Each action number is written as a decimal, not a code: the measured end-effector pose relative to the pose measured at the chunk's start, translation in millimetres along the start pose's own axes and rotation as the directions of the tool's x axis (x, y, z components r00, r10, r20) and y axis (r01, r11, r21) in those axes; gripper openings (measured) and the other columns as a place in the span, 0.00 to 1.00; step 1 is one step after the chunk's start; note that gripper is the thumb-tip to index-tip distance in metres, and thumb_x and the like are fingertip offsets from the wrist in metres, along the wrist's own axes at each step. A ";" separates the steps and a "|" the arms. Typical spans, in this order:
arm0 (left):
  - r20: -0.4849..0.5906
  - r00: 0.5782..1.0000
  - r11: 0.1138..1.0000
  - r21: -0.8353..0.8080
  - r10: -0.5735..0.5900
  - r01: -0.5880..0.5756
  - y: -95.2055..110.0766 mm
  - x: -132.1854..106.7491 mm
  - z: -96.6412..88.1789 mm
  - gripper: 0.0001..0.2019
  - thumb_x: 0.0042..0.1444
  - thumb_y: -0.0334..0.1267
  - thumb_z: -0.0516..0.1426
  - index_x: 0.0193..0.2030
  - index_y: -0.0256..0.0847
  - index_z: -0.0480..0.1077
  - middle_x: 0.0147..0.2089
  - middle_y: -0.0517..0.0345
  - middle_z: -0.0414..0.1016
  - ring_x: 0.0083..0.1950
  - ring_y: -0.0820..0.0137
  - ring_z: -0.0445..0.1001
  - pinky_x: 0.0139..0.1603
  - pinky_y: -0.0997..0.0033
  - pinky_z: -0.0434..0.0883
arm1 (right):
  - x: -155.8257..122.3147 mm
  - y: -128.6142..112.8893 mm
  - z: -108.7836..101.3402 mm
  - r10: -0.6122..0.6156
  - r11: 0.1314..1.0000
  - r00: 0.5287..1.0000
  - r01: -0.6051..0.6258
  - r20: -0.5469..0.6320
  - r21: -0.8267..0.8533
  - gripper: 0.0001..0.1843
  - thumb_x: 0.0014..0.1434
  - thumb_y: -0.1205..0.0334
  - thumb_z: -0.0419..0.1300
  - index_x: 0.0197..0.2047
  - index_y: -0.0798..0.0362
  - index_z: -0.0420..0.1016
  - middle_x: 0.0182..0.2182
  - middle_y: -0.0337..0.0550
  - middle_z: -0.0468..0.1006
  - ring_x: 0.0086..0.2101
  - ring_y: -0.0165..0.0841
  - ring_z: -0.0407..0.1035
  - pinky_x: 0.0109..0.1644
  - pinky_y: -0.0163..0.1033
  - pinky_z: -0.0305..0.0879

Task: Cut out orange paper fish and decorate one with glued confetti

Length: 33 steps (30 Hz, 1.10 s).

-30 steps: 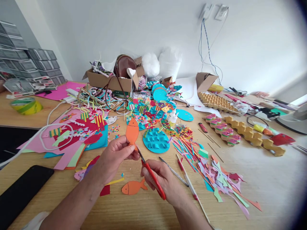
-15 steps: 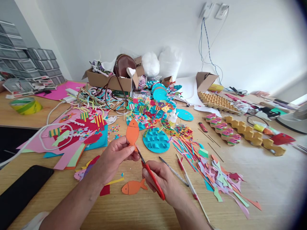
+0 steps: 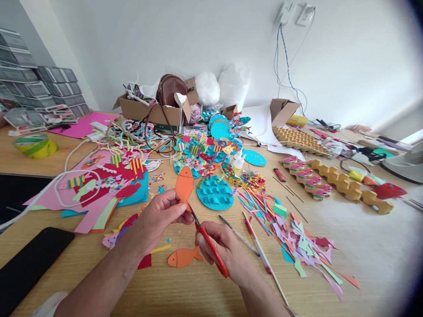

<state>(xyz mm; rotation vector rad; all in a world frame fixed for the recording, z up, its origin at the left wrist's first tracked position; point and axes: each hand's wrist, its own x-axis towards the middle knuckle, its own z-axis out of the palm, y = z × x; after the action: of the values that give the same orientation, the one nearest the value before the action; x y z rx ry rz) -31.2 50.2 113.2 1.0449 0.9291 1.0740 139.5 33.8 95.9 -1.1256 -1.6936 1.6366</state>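
1. You see a small change: the orange fish (image 3: 184,185) in your left hand (image 3: 167,212) has shifted slightly rightward and down. It is held up, just left of the blue disc (image 3: 214,203).
2. Your left fingers pinch it near the tail; your right hand (image 3: 220,240) has its fingers wrapped around the scissors (image 3: 214,252), nearer you than the disc. You cannot tell whether the blades bite paper.
3. The blades sit at the tail much as before — so the shift looks like a slight re-angling, with little cutting progress.
4. Mind the loose fish (image 3: 181,258), nearer you than the disc and slightly left, just beside your right hand. The pen (image 3: 239,235) lies to the disc's near right.
5. Your open room is bare desk (image 3: 185,290) nearer you than the disc — past the loose fish. The desk's near edge is out of view.
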 end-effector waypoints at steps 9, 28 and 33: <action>-0.014 0.999 0.999 -0.006 -0.035 0.035 0.2 -0.6 0.2 0.05 0.50 0.37 0.57 0.30 0.38 0.70 0.29 0.59 0.72 0.30 0.72 0.71 0.35 0.71 0.70 | -0.5 3.0 -1.4 0.019 1.000 1.000 -0.019 0.009 0.011 0.22 0.56 0.47 0.55 0.20 0.53 0.57 0.15 0.30 0.56 0.18 0.22 0.49 0.20 0.30 0.44; -0.004 0.999 0.999 0.008 -0.042 0.042 -2.6 -0.2 -1.0 0.04 0.51 0.35 0.56 0.30 0.38 0.70 0.29 0.60 0.72 0.30 0.73 0.70 0.36 0.71 0.71 | 1.8 4.8 1.4 -0.020 1.000 1.000 0.020 -0.020 -0.020 0.23 0.55 0.44 0.54 0.21 0.53 0.58 0.15 0.31 0.55 0.18 0.23 0.49 0.20 0.30 0.45; -0.015 0.999 0.999 0.002 -0.039 0.039 -2.6 0.0 0.0 0.04 0.50 0.35 0.56 0.30 0.38 0.71 0.29 0.60 0.72 0.30 0.73 0.71 0.36 0.71 0.71 | 1.8 7.3 0.9 -0.041 0.998 0.999 0.039 -0.028 -0.049 0.23 0.56 0.45 0.54 0.20 0.53 0.57 0.16 0.31 0.52 0.19 0.23 0.47 0.21 0.31 0.43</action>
<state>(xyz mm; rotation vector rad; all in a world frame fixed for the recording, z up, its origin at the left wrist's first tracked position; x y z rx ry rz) -30.6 49.8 110.7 1.0184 0.9594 1.0499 139.3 34.2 88.4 -1.1259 -1.7346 1.5552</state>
